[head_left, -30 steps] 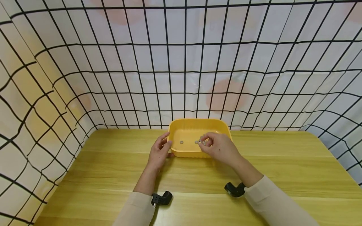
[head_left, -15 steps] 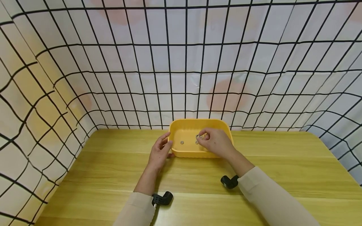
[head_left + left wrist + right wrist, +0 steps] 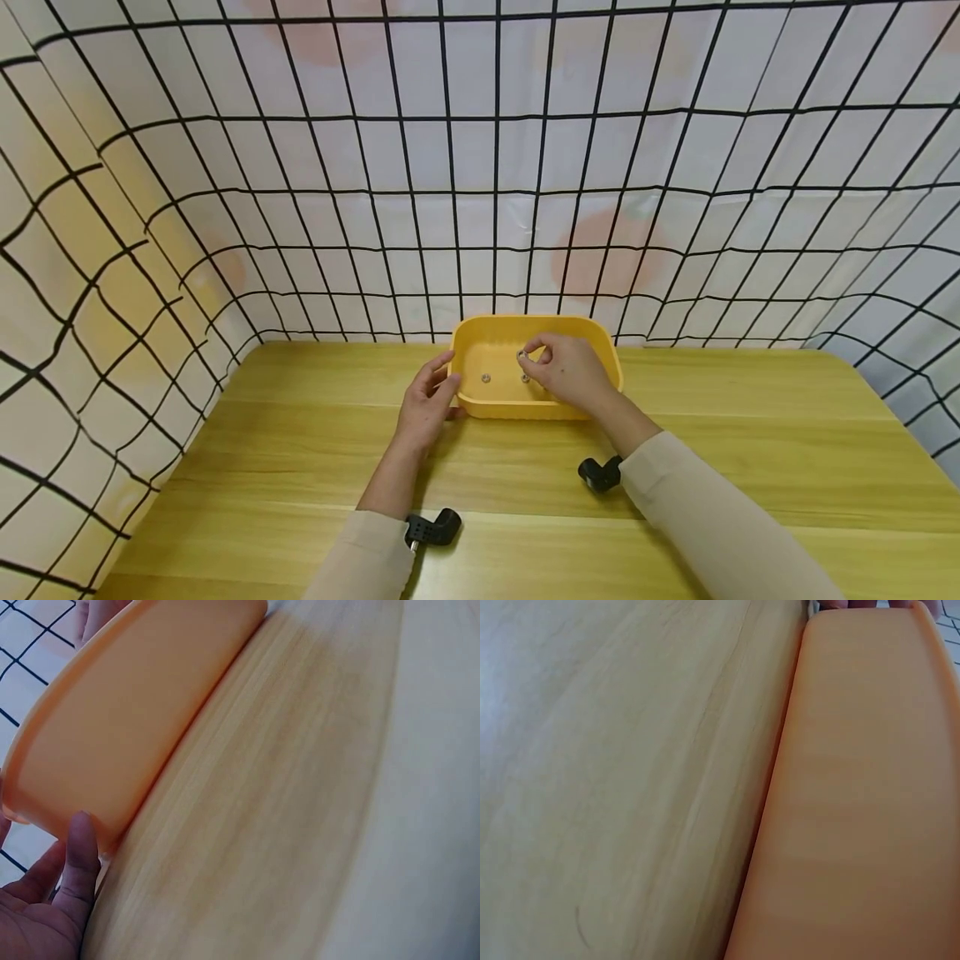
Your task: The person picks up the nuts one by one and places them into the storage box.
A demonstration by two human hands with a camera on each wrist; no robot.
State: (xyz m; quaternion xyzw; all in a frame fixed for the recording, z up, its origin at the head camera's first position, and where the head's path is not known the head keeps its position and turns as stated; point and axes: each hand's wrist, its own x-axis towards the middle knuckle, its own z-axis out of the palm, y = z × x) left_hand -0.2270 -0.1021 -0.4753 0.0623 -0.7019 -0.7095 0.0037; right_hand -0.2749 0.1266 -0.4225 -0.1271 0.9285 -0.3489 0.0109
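A yellow plastic tray [image 3: 536, 409] stands at the table's back edge. My left hand [image 3: 424, 408] rests against its left end in the head view, thumb near the front corner and the other fingers along the side. In the left wrist view the thumb [image 3: 80, 855] lies straight against the tray wall. Over the tray's middle, my right hand [image 3: 568, 373] pinches a small silver metal nut [image 3: 522, 356] between thumb and index finger. One similar nut [image 3: 486, 378] lies on the tray floor at left, and another nut [image 3: 525, 378] is just below the right fingertips. The palm hides part of the tray floor.
A wooden table [image 3: 510, 517] runs beneath the tray. Black grid netting [image 3: 495, 192] over a pale cloth rises right behind the tray and along both sides. Black wrist cameras [image 3: 433, 527] are worn on both arms.
My right hand has risen slightly and moved a little left over the tray, with a nut between its fingertips. My left hand stays at the tray's end.
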